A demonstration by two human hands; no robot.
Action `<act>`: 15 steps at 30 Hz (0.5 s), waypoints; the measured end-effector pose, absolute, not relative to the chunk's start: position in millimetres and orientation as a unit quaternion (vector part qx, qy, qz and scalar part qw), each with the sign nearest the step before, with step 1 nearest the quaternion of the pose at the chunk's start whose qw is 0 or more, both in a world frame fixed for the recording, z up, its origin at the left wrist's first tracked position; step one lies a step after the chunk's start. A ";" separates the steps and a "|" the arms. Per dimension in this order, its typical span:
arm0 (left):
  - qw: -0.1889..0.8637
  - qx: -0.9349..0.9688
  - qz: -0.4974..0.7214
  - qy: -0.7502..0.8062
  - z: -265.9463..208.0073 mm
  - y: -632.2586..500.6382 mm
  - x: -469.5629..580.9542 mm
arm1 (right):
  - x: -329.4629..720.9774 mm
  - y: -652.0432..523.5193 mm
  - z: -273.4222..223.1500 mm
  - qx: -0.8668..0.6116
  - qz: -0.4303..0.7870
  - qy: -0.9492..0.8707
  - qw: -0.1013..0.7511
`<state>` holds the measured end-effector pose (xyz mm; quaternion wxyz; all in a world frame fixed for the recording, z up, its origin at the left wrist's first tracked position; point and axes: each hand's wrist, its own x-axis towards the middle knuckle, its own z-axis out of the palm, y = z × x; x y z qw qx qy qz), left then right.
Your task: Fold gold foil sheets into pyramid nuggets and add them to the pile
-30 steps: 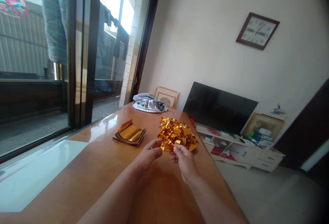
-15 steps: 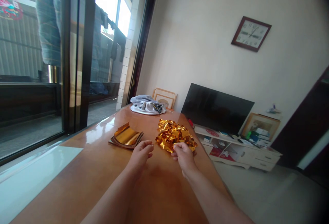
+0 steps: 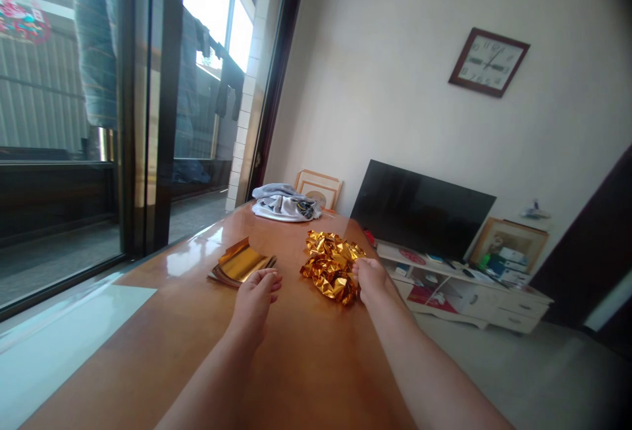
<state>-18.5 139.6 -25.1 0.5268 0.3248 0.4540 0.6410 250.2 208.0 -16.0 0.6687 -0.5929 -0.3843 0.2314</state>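
Foil pile (image 3: 330, 268) sits right of centre on the worktop (image 3: 301, 364), close to its right edge, and that edge looks like the chief hazard: the folded pieces appear light and loosely heaped, so a push toward the right could send some to the floor (image 3: 454, 351). The right hand (image 3: 372, 278) is at the pile's right side, fingers bent inward; whether it pinches a piece or merely rests against the foil cannot be told. If a fingertip is caught among the folds, drawing back fast could drag several pieces out together, and pressing down could crush them. The left hand (image 3: 257, 288) is half closed, fingers bent to the right, by the near right corner of the stack (image 3: 224, 278), which lies left of the pile; contact with it cannot be made out, nor can any sheet between the fingers. The top sheet (image 3: 241, 262) curls up along its far left side, so a brushing knuckle could shift or crease it, and thin leaves may well come away two at a time if taken carelessly. The cloth (image 3: 284, 207) at the far end seems too distant to interfere.
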 end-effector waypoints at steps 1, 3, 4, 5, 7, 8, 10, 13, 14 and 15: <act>0.524 0.324 0.644 0.453 -25.1 140.0 -19.1 | 249.0 210.1 -16.5 -0.597 0.237 -0.376 0.668; 0.518 0.322 0.651 0.451 -25.7 141.1 -20.6 | 246.6 210.8 -18.0 -0.601 0.249 -0.365 0.666; 0.517 0.321 0.654 0.449 -26.3 142.0 -21.4 | 245.5 209.5 -19.0 -0.603 0.253 -0.365 0.663; 0.516 0.319 0.657 0.448 -27.0 142.8 -22.3 | 244.8 207.2 -20.3 -0.604 0.257 -0.366 0.659; 0.514 0.313 0.660 0.449 -28.2 144.6 -24.0 | 244.3 200.2 -23.7 -0.607 0.263 -0.374 0.650; 0.512 0.310 0.662 0.451 -28.5 145.2 -24.8 | 244.8 195.9 -25.6 -0.609 0.265 -0.380 0.644; 0.507 0.303 0.664 0.458 -28.1 146.0 -26.2 | 247.1 186.6 -29.5 -0.613 0.267 -0.394 0.631; 0.498 0.296 0.666 0.470 -25.7 145.4 -26.9 | 252.8 174.3 -33.5 -0.625 0.255 -0.421 0.606; 0.495 0.296 0.665 0.475 -24.7 144.9 -26.7 | 254.7 171.4 -34.0 -0.630 0.246 -0.433 0.597; 0.492 0.298 0.663 0.479 -23.8 144.4 -26.4 | 256.2 169.3 -34.2 -0.632 0.237 -0.443 0.590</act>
